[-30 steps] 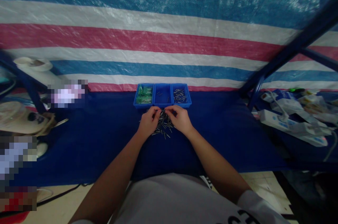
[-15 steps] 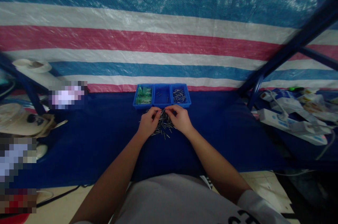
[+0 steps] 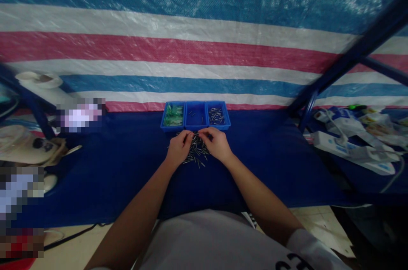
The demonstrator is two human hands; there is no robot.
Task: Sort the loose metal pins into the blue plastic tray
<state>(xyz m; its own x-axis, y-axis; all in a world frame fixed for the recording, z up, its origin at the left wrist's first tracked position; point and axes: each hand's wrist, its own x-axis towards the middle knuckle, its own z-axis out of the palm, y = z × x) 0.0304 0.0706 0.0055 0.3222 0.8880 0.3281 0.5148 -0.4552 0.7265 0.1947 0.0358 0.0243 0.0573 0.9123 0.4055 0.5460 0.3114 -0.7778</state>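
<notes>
Over a loose pile of thin metal pins [image 3: 198, 151] on the blue tabletop, my left hand [image 3: 180, 146] and my right hand [image 3: 217, 142] face each other. Both are closed in a pinch, thumb against fingers, with the fingertips almost meeting. Whatever sits between them is too small to make out. Just beyond the fingertips stands a blue three-compartment tray [image 3: 195, 128]. Its left compartment holds small green-and-clear packets [image 3: 174, 113], the middle one a few thin pieces, and the right one several metal pins [image 3: 216, 116].
A striped plastic sheet [image 3: 204, 53] hangs behind the table. To the right lie a white power strip [image 3: 353, 153] with cables and some plastic bags [image 3: 379, 123], beyond a blue metal frame [image 3: 338, 64]. At the left are a white roll [image 3: 44, 85] and a bag [image 3: 28, 144].
My fingertips have parted very slightly over the pile, the left ones shifting a little left. The tray and pile look the same.
</notes>
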